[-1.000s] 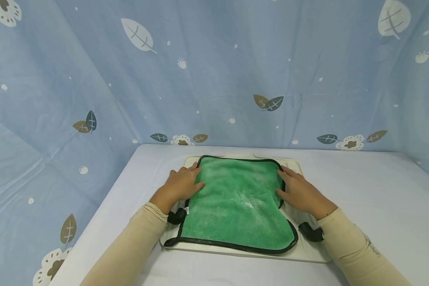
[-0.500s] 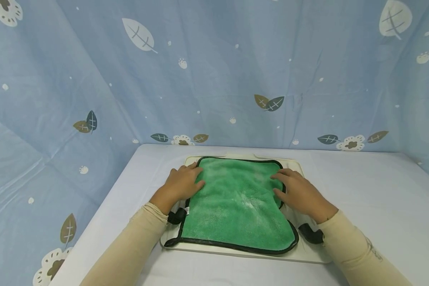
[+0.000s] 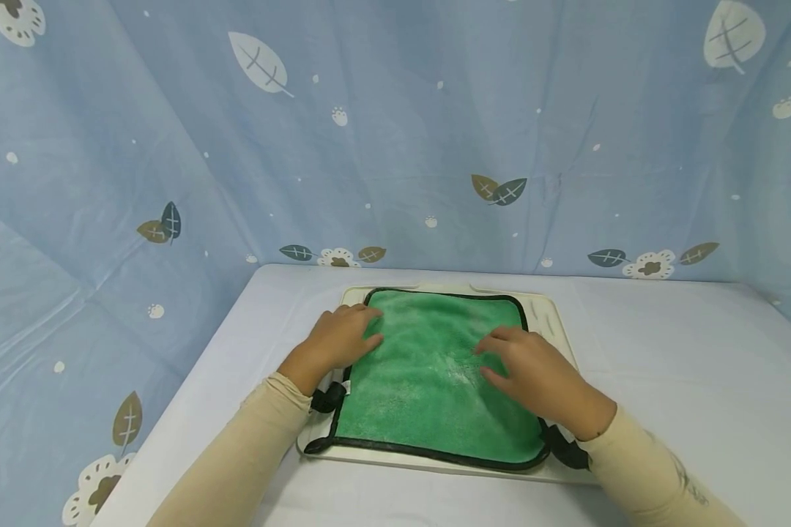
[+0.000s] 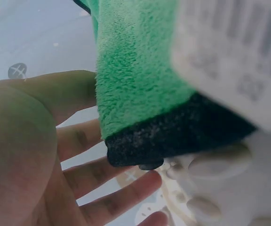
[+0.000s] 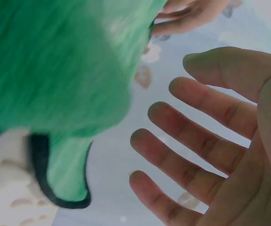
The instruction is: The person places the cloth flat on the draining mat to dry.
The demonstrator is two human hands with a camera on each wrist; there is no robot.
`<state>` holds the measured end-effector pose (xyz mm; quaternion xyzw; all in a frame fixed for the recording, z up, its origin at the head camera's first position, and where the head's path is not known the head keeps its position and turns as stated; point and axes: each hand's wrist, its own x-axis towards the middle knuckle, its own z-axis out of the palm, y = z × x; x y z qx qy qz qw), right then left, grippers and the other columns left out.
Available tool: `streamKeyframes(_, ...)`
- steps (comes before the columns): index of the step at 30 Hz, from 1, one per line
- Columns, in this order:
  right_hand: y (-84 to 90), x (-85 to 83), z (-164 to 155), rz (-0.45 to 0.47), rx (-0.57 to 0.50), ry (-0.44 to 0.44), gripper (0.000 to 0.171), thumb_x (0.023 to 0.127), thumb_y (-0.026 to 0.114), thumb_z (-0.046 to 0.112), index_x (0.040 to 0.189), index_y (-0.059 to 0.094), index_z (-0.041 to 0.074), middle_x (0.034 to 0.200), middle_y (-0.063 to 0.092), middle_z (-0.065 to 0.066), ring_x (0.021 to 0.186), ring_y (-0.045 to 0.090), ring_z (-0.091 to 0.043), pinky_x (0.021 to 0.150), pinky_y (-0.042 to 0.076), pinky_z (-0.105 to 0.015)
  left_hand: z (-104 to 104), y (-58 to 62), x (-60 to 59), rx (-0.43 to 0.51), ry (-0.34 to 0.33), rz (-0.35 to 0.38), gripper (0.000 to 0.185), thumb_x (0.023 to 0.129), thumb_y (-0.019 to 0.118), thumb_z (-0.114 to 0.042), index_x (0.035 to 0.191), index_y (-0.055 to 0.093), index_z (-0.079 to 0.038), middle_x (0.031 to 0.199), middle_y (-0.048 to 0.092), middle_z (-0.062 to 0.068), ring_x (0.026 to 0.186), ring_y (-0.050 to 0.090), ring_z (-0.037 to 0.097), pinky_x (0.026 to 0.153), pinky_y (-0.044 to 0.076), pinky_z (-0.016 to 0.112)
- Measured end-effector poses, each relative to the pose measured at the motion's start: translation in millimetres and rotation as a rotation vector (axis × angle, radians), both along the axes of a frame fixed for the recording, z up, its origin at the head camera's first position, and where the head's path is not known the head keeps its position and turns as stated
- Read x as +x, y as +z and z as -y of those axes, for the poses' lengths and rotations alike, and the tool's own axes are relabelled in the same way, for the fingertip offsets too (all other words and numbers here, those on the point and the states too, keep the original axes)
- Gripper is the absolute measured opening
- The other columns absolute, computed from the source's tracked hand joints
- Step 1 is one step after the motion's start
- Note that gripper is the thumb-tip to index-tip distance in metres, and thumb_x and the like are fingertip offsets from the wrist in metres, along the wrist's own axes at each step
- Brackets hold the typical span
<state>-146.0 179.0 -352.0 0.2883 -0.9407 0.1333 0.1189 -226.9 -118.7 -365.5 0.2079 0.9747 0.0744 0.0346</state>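
Observation:
A green plush towel [image 3: 428,417] with black edging lies spread over a cream tray [image 3: 550,322]. At its left edge is my left hand [image 3: 339,340], fingers extended and slightly spread. The left wrist view puts the towel's black-bound edge and a white printed tag [image 4: 234,61] beside these fingers; whether the thumb touches the cloth is unclear. My right hand [image 3: 543,377] hovers over the towel's right half, with loosely bent fingers. In the right wrist view that hand [image 5: 262,174] holds nothing, its fingers apart from the cloth. The towel covers most of the tray.
The tray rests on a white-covered table [image 3: 672,366], with white surface on both sides. A blue leaf-patterned curtain [image 3: 395,132] hangs behind and along the left. A black strap [image 3: 567,446] sits at the right wrist, another [image 3: 328,397] at the left.
My right hand has left the towel's right edge and moved inward and slightly nearer over the cloth. My left hand has barely shifted, and the towel lies much as before.

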Motion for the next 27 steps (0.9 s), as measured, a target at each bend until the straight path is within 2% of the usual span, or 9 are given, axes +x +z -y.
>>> streamKeyframes(7, 3.0, 12.4, 11, -0.065, 0.032, 0.105, 0.022, 0.081, 0.084, 0.018, 0.101, 0.074, 0.015, 0.099, 0.069, 0.002, 0.093, 0.066, -0.016, 0.081, 0.056, -0.037, -1, -0.2, 1.4, -0.018, -0.010, 0.015, 0.051, 0.099, 0.062, -0.038, 0.143, 0.054, -0.014, 0.146, 0.055, 0.011, 0.131, 0.052, 0.038, 0.101, 0.044, 0.061)
streamKeyframes(10, 1.2, 17.2, 16, -0.062, 0.043, 0.152, 0.023, 0.080, 0.084, 0.019, 0.101, 0.074, 0.016, 0.098, 0.068, 0.003, 0.092, 0.065, -0.015, 0.081, 0.055, -0.036, -1, 0.1, 1.9, -0.020, -0.012, 0.019, 0.050, 0.099, 0.063, -0.038, 0.142, 0.055, -0.014, 0.146, 0.054, 0.011, 0.131, 0.052, 0.038, 0.101, 0.044, 0.062)
streamKeyframes(16, -4.9, 23.5, 24, 0.015, 0.084, 0.231, 0.021, 0.083, 0.082, 0.023, 0.101, 0.074, 0.018, 0.096, 0.068, 0.007, 0.088, 0.064, -0.009, 0.083, 0.055, -0.037, -1, -0.9, 2.0, -0.025, -0.011, 0.025, 0.051, 0.099, 0.062, -0.038, 0.143, 0.055, -0.015, 0.147, 0.053, 0.010, 0.132, 0.052, 0.037, 0.101, 0.044, 0.061)
streamKeyframes(27, -12.1, 25.9, 29, 0.137, 0.146, 0.247, 0.021, 0.082, 0.081, 0.039, 0.096, 0.073, 0.026, 0.096, 0.065, 0.010, 0.093, 0.062, -0.010, 0.084, 0.053, -0.042, -1, -1.5, 2.7, -0.029, -0.012, 0.019, 0.051, 0.099, 0.062, -0.038, 0.143, 0.055, -0.014, 0.147, 0.054, 0.010, 0.133, 0.051, 0.037, 0.102, 0.042, 0.062)
